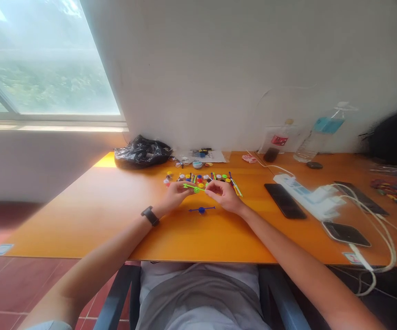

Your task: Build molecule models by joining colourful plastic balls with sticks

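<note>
Between both hands, a little above the table, is a bright green plastic piece (196, 189) with a round middle and a thin rod to each side. My left hand (176, 195) pinches its left end; a dark watch sits on that wrist. At its right end, my right hand (224, 193) has thumb and forefinger closed on the rod. A similar blue plastic piece (201, 210) lies on the table just below the hands. Behind the fingers spread small coloured plastic parts (200, 178), discs and rods, partly hidden by the hands.
The orange table (91, 220) stands against a wall. A black plastic bag (142, 152) is at the back. To the right are a phone (285, 200), a white power strip (296, 188) with cables, a second phone (346, 233) and a clear bottle (317, 137). A person's dark shape shows far right.
</note>
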The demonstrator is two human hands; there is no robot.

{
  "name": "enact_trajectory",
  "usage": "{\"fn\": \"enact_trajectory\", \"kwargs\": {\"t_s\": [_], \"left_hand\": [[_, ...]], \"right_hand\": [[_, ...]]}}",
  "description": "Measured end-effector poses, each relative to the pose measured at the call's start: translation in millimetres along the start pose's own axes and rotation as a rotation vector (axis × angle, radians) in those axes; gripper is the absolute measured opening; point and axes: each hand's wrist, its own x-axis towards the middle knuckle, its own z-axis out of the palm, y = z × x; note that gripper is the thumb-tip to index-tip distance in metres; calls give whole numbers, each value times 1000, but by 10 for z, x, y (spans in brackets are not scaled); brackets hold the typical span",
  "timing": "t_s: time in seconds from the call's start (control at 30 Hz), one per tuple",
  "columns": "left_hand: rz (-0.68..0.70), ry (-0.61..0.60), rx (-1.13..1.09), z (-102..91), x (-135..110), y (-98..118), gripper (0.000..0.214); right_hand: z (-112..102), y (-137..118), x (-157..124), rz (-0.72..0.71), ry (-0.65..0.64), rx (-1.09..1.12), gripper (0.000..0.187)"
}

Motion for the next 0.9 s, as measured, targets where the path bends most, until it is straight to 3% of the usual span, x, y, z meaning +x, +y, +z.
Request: {"fn": "enact_trajectory", "kwargs": {"t_s": [0.2,0.47,0.9], "left_hand": [[-87,-50,-77,3,-50,50,43],[-14,22,49,27,-51,6,40],[30,8,47,39,-51,-45,37]], "right_hand": [[-21,10,-9,6,-49,-5,20],[-25,-30,-19,9,-17,-1,20],[-17,21,-36,-15,-28,-76,17]]}}
